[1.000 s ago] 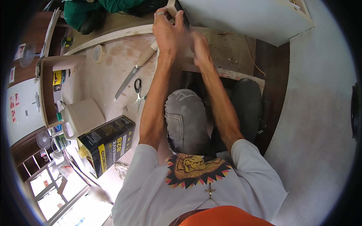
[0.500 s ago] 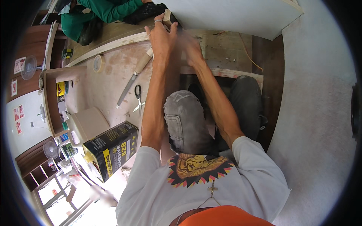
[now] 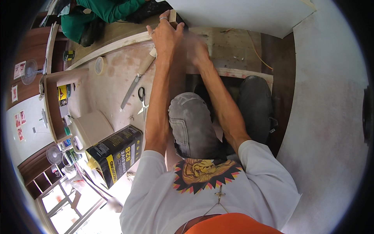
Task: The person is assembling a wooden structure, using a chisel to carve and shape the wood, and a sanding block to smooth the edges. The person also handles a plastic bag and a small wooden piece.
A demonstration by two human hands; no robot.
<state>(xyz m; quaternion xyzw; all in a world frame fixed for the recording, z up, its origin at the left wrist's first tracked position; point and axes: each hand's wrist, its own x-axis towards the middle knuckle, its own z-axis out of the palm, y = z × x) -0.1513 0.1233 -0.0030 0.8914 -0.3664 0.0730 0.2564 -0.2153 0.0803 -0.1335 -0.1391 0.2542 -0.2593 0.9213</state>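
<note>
At the top centre, my left hand (image 3: 166, 37) grips a short wooden block (image 3: 173, 16) with a pale end and a dark side. Its fingers and thumb press on opposite sides of the block, and a ring shows on one finger. Just right of it my right hand (image 3: 198, 50) is smeared by motion, so its fingers and anything in them cannot be made out. A brown panel surface (image 3: 178, 76) runs between my forearms. Left of my left forearm lie a file with a wooden handle (image 3: 146, 64) and black-handled scissors (image 3: 142, 99).
A tape roll (image 3: 100, 65), a black-and-yellow can (image 3: 117, 154) and a pale jug (image 3: 91, 128) stand on the left. A person in green sleeves (image 3: 113, 11) sits beyond the wooden edge. A large white panel (image 3: 241, 15) is ahead, a pale wall (image 3: 327, 97) right.
My left hand stays on the wooden block. The right hand is blurred in both frames and stays beside it, with a small shift. The view has moved slightly.
</note>
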